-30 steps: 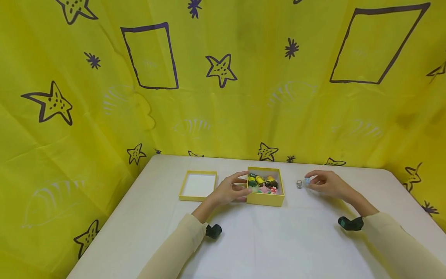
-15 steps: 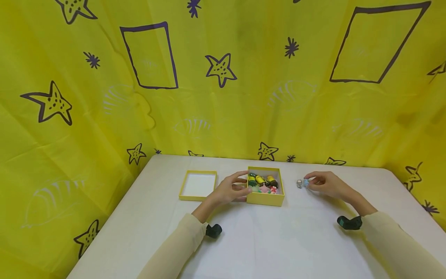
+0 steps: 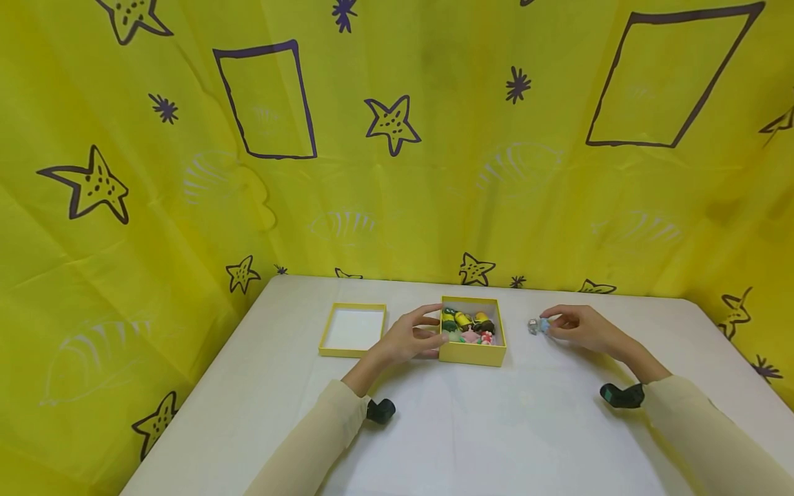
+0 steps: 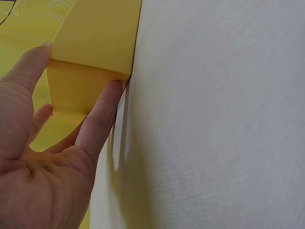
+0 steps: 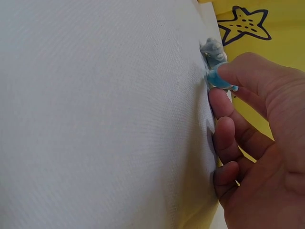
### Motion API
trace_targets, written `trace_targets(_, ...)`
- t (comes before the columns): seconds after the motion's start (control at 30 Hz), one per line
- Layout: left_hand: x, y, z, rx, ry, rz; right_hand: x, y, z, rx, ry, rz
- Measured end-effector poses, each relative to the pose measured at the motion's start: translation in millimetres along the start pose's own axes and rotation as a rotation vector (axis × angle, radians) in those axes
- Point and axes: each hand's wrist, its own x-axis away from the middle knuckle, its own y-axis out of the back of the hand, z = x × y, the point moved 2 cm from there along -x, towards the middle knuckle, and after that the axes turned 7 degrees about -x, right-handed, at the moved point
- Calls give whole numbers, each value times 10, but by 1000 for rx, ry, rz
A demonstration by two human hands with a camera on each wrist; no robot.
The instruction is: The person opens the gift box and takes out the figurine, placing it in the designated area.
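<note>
My left hand rests its fingertips against the left side of an open yellow box. In the left wrist view the fingers are extended and touch the box wall. Inside the box lie several small toy figures, among them yellow-and-dark ones, a pink one and a red-and-white one. To the right of the box, my right hand pinches a small light-blue figurine between thumb and index finger, low at the table. A silver-grey figurine stands right beside it.
The yellow-rimmed lid, white inside, lies left of the box. A white cloth covers the table. Yellow curtains with drawn stars close off the back and sides.
My right hand has moved the light-blue figurine slightly left and down, up beside the silver-grey one. The left hand and the box have stayed in place.
</note>
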Motion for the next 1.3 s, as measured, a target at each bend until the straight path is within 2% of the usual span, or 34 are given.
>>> trace_targets(0.57,2,2,4,-1,-6,-3,-16,32,12,9,-30,45)
trace_targets(0.87,-1,-2,-3,8,0,3,-6,39,46,-19,-46,76)
trace_targets(1.07,-7,-2,-11,3,-8,10,8,59,77,-27,-81,79)
trace_targets(1.3,-6,-2,-8,-5,-16,10,12,77,119,-24,-71,99)
